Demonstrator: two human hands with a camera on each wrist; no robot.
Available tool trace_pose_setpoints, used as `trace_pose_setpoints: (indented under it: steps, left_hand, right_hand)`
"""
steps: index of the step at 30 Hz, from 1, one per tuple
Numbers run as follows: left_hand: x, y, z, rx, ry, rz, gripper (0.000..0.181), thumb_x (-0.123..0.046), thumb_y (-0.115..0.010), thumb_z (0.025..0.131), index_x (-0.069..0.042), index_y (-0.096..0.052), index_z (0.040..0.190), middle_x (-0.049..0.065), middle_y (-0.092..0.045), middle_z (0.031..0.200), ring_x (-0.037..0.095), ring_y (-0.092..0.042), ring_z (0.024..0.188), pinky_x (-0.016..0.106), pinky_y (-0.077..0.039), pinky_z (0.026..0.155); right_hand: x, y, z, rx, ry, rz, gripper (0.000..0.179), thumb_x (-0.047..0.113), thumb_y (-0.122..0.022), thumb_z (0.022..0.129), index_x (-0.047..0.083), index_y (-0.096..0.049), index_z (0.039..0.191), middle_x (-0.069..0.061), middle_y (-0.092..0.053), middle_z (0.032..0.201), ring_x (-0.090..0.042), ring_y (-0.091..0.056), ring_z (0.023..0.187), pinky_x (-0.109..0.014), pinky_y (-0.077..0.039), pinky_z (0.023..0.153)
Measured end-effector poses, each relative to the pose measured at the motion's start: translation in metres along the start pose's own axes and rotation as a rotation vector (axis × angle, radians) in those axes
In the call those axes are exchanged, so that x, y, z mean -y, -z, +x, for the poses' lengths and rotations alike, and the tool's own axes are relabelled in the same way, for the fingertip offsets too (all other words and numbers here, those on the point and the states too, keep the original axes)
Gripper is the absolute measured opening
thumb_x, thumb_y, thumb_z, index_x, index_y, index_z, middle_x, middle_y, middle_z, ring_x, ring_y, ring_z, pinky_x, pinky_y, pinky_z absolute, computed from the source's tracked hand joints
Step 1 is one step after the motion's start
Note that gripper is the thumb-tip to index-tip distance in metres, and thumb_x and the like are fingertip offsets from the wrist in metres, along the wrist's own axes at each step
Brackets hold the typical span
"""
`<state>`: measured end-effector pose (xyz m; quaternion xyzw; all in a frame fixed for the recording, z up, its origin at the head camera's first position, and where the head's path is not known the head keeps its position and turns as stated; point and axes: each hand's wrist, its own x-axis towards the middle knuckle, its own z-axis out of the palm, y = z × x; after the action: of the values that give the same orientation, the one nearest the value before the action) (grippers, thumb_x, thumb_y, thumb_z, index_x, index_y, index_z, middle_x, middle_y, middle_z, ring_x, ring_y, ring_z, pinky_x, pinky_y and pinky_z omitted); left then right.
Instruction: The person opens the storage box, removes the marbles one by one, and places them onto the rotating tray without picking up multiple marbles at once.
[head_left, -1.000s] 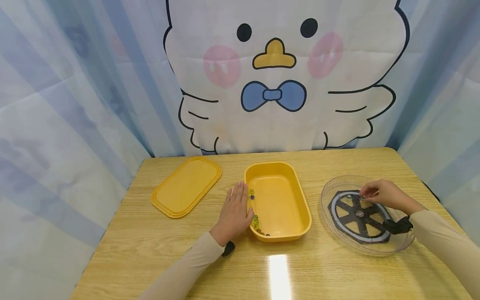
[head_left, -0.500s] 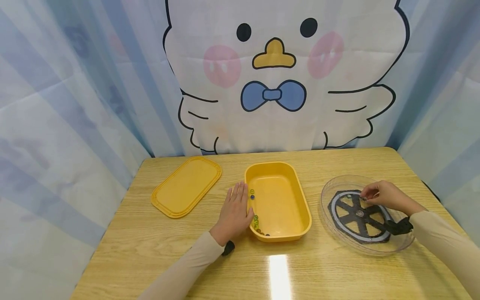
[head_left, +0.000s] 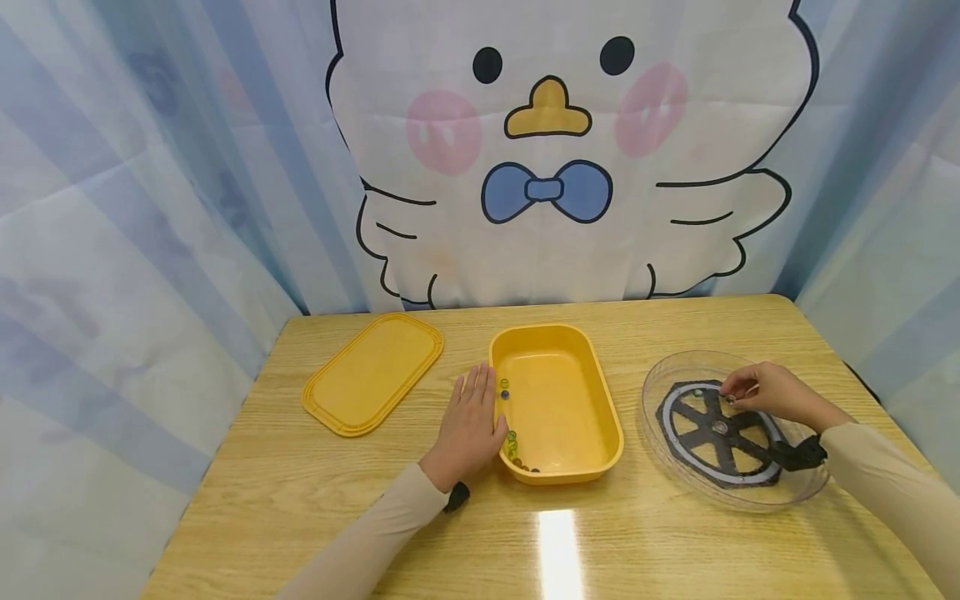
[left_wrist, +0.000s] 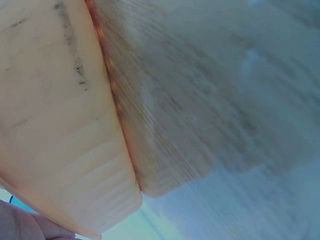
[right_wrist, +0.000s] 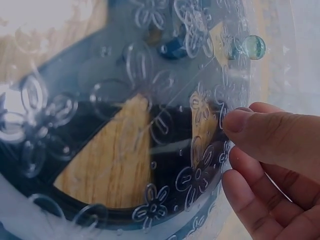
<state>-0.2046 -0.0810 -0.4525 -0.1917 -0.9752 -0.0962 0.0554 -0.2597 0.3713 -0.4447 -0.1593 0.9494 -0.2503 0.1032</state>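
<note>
My left hand (head_left: 467, 432) lies with straight fingers along the left side of a yellow plastic bin (head_left: 558, 478). Several glass marbles (head_left: 512, 446) sit along that side inside the bin. In the left wrist view, some fingers (left_wrist: 35, 227) touch its rim. My right hand (head_left: 772, 390) is over a clear round dish (head_left: 667, 475), thumb and fingers curled together. A small marble (head_left: 731, 399) shows at its fingertips, apparently pinched. The right wrist view hides that marble. A greenish marble (right_wrist: 254, 47) rests in the dish, apart from the fingers.
A yellow lid (head_left: 372, 375) lies flat at the table's back left. Beneath or inside the dish is a dark spoked wheel shape (head_left: 720, 427) with a pale ring. A patterned curtain (head_left: 547, 250) hangs behind the wooden table (head_left: 337, 500).
The small marble at my right fingertips has shifted slightly right and toward me, and that hand has moved only a little. My left hand stays on the bin's side.
</note>
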Motion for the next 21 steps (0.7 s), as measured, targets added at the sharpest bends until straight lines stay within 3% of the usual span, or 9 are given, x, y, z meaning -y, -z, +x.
trace_pose_setpoints:
  steps: [5, 12, 21]
  left_hand:
    - [0.000, -0.001, 0.000, 0.003, 0.000, -0.004, 0.064, -0.027, -0.043, 0.096, 0.005, -0.022, 0.147, 0.021, -0.026, 0.153, 0.032, -0.021, 0.144, 0.047, -0.018, 0.117]
    - [-0.001, -0.001, 0.000, 0.002, -0.003, -0.007, 0.064, -0.027, -0.043, 0.096, 0.005, -0.021, 0.147, 0.021, -0.025, 0.153, 0.032, -0.020, 0.145, 0.047, -0.018, 0.117]
    - [-0.001, 0.000, 0.000, 0.009, 0.005, -0.024, 0.064, -0.027, -0.043, 0.096, 0.005, -0.020, 0.147, 0.020, -0.022, 0.154, 0.032, -0.020, 0.145, 0.047, -0.017, 0.118]
  right_hand:
    - [0.002, 0.004, -0.001, 0.008, 0.013, -0.003, 0.016, 0.003, -0.072, 0.076, 0.002, -0.070, 0.091, -0.010, -0.068, 0.090, 0.002, -0.057, 0.071, -0.031, -0.056, 0.067]
    - [0.018, 0.027, -0.004, -0.019, 0.049, -0.030, 0.022, 0.003, -0.070, 0.078, -0.002, -0.068, 0.100, -0.015, -0.068, 0.095, -0.011, -0.063, 0.078, -0.033, -0.056, 0.070]
    - [0.073, 0.061, 0.002, -0.170, 0.134, -0.032, 0.019, 0.009, -0.069, 0.083, 0.005, -0.069, 0.102, -0.013, -0.068, 0.099, 0.008, -0.058, 0.079, -0.017, -0.051, 0.071]
